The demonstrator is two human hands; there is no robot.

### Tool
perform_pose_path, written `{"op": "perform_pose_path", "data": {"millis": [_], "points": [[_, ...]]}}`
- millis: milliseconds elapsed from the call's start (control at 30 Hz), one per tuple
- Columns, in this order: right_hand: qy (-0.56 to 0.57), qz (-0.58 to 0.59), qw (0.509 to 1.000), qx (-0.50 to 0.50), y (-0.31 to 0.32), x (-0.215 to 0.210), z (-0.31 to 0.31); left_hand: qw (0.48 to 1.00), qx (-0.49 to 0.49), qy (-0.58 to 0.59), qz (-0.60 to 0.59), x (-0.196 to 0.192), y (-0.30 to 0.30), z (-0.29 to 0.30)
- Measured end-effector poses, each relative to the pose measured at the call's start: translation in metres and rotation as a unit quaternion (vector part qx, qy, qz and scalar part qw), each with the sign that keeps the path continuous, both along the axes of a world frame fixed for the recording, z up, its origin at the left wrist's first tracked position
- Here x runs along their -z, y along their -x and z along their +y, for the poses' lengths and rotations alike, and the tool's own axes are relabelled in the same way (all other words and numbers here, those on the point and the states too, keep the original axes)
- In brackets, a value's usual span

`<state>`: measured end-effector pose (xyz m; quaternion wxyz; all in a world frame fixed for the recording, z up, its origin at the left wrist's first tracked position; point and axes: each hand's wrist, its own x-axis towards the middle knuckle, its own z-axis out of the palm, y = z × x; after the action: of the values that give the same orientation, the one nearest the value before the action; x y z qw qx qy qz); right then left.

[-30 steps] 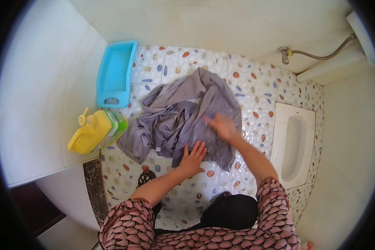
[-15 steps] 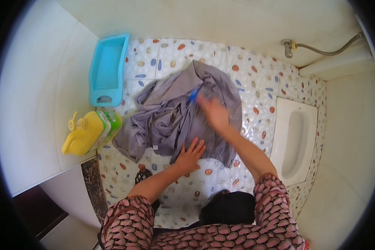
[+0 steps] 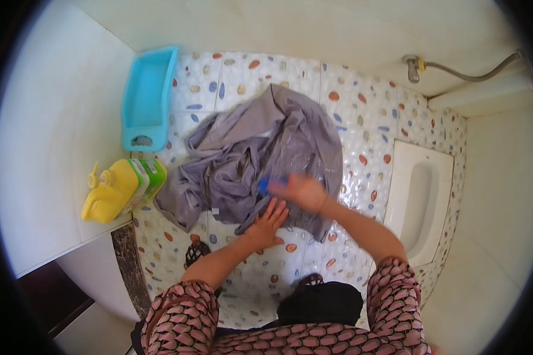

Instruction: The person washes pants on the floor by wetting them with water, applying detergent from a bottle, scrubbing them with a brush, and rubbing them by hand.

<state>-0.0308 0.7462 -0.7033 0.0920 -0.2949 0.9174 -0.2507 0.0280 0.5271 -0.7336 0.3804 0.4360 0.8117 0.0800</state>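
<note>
You are pressing your left hand (image 3: 265,229) flat on the near edge of a purplish-grey garment (image 3: 249,160), its fingers lying spread wide and gripping nothing. Just beyond it, your right hand (image 3: 305,194) is looking blurred, but its fingers seem to be holding a small blue object (image 3: 263,186), possibly a brush; the blur is hiding its exact shape. The garment is lying crumpled on the pebble-patterned floor tiles (image 3: 361,118) in front of you, and a small white tag (image 3: 215,211) is showing along its near side, left of your left hand.

Judging by the cloth, you are partway along: the right-hand part is lying flatter and glistening, seemingly wet, while the left-hand part is bunching in deep folds and looking as yet unworked. Whether any patch is finished, this view isn't showing.

A turquoise basin (image 3: 145,94) is resting by the left wall (image 3: 65,106), and a yellow-and-green jug (image 3: 109,189) is standing just on your side of it. A squat toilet (image 3: 423,201) is lying off to the right of the garment.
</note>
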Motion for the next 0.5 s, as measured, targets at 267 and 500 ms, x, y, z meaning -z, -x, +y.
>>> {"op": "perform_pose_path", "data": {"millis": [267,500], "points": [[-0.005,0.054,0.99,0.133,-0.017,0.009,-0.028,0.999,0.023,0.007,0.048,0.003,0.002,-0.004],[-0.104,-0.001,0.954,0.281,0.055,-0.001,0.035,0.991,0.052,-0.053,0.114,-0.017,0.008,0.016]]}}
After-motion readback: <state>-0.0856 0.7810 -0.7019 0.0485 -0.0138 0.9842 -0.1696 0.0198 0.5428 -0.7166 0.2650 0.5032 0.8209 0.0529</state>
